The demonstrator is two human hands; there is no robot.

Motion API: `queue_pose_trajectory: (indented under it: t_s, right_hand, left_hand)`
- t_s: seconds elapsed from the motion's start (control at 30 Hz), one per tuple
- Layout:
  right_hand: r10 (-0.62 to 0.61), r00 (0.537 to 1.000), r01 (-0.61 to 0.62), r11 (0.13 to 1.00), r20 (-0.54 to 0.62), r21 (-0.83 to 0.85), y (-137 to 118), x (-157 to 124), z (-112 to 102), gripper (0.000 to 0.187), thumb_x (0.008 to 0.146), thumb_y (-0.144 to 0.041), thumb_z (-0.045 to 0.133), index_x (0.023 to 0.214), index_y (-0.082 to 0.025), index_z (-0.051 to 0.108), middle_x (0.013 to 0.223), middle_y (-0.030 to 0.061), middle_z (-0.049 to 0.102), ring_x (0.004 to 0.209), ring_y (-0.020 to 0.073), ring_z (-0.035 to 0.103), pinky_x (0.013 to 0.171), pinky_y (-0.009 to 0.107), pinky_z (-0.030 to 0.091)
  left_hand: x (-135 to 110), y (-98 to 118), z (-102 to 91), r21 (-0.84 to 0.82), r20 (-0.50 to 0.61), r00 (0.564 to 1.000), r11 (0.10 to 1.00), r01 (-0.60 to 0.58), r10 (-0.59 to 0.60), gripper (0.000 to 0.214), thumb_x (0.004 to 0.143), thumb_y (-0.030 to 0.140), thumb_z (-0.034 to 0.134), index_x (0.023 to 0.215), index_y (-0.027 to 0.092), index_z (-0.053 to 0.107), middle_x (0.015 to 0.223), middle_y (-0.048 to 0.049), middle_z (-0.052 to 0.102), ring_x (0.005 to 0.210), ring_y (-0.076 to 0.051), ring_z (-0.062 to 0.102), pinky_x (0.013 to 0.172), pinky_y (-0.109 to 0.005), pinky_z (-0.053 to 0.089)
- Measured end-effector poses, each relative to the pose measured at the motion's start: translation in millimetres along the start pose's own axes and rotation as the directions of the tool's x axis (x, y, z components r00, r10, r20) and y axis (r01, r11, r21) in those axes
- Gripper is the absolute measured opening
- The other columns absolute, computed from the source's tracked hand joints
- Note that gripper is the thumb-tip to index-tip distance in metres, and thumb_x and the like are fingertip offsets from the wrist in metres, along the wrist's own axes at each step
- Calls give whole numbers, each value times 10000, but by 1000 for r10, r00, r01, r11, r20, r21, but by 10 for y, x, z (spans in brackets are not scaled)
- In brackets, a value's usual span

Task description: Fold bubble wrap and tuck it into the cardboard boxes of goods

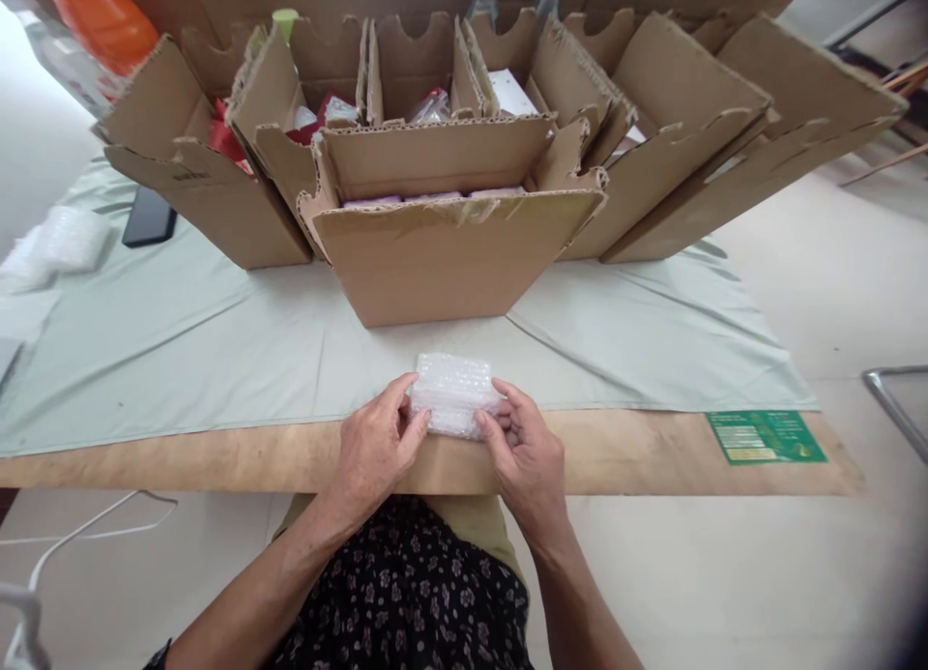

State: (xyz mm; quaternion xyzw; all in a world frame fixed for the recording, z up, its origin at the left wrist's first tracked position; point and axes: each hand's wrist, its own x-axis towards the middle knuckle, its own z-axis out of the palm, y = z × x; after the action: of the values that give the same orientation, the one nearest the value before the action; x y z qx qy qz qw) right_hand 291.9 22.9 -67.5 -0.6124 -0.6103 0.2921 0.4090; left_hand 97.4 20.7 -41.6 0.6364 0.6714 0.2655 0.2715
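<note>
While the bubble-wrapped packet point(455, 385) is at the front of the desk point(638, 452), before the nearest cardboard box point(456, 259), half-curled left hand point(377, 438) and right hand point(529, 452) grip its opposite ends, probably to hold it folded.

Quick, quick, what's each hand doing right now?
Left hand: closed, holding one end of the bubble wrap between thumb and fingers.
Right hand: closed, holding the other end the same way.
</note>
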Motion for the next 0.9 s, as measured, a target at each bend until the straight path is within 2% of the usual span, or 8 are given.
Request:
queue_pose_trajectory:
  t_s: [0.23, 0.4, 0.47, 0.53, 0.6, 0.7, 0.8, 0.9]
  right_hand:
    - [-6, 1000, 6, 999, -8, -32, -13, 36, 21, 374, 978, -347, 623, 1323, -210, 672, 900, 37, 722, 726, 156, 671, 725, 305, 609]
    - [-19, 1000, 19, 1000, -18, -17, -23, -14, 7, 366, 986, -349, 619, 1318, -201, 661, 910, 34, 713, 717, 149, 660, 711, 299, 606]
    - [-50, 999, 50, 999, -7, -17, -24, -74, -33, 382, 985, -344, 627, 1336, -195, 648, 855, 17, 688, 632, 131, 607, 630, 277, 582]
    - [-101, 994, 102, 995, 28, -22, -23, -146, -93, 409, 979, -313, 639, 1371, -196, 623, 823, 4, 676, 594, 124, 576, 591, 267, 567]
    - [-173, 982, 174, 985, 73, -12, -19, -213, -158, 425, 974, -262, 642, 1395, -212, 601, 903, 24, 719, 703, 148, 661, 693, 294, 614]
    - [-289, 949, 289, 957, 125, 14, -11, -279, -231, 364, 966, -166, 617, 1322, -242, 637, 1106, 65, 762, 1008, 205, 744, 915, 368, 635]
    - [-365, 920, 364, 931, 141, 31, -10, -300, -263, 280, 947, -81, 583, 1143, -246, 696, 1099, 59, 773, 1052, 213, 747, 924, 382, 638]
    - [-359, 924, 355, 933, 135, 54, -30, -293, -263, 237, 961, -84, 582, 1095, -237, 703, 1067, 53, 785, 1022, 207, 758, 907, 365, 642]
  left_hand:
    - [1, 6, 33, 18, -42, 999, 1000, -17, 18, 397, 930, 292, 590, 1319, 220, 620, 824, 26, 708, 553, -115, 548, 629, -258, 464]
    - [-39, 14, 7, -58, -47, 998, 997, -41, 38, 476, 867, 222, 607, 1343, 230, 609, 837, 32, 696, 566, -110, 562, 647, -267, 485]
    - [-66, 1, -22, -100, -37, 999, 994, -39, 35, 390, 863, 205, 606, 1251, 209, 647, 808, 27, 681, 593, -119, 580, 638, -267, 486]
    - [-102, -26, -56, -125, -11, 997, 989, -75, 74, 223, 877, 177, 589, 1078, 203, 680, 794, 12, 672, 655, -136, 607, 640, -269, 486]
    - [-144, -69, -85, -148, 13, 984, 974, -172, 176, 153, 877, 121, 564, 951, 208, 664, 868, -17, 706, 786, -163, 661, 707, -288, 517]
    - [-207, -148, -97, -167, 2, 945, 932, -322, 327, 223, 836, 38, 557, 941, 216, 640, 1069, -60, 757, 1000, -211, 703, 850, -355, 560]
    - [-249, -200, -85, -169, -16, 926, 911, -376, 378, 251, 832, 14, 566, 960, 219, 634, 1130, -75, 766, 1045, -227, 711, 889, -386, 572]
    - [-260, -191, -94, -195, -10, 939, 920, -340, 345, 253, 858, 38, 560, 1009, 218, 654, 1053, -56, 773, 972, -204, 718, 850, -350, 570]
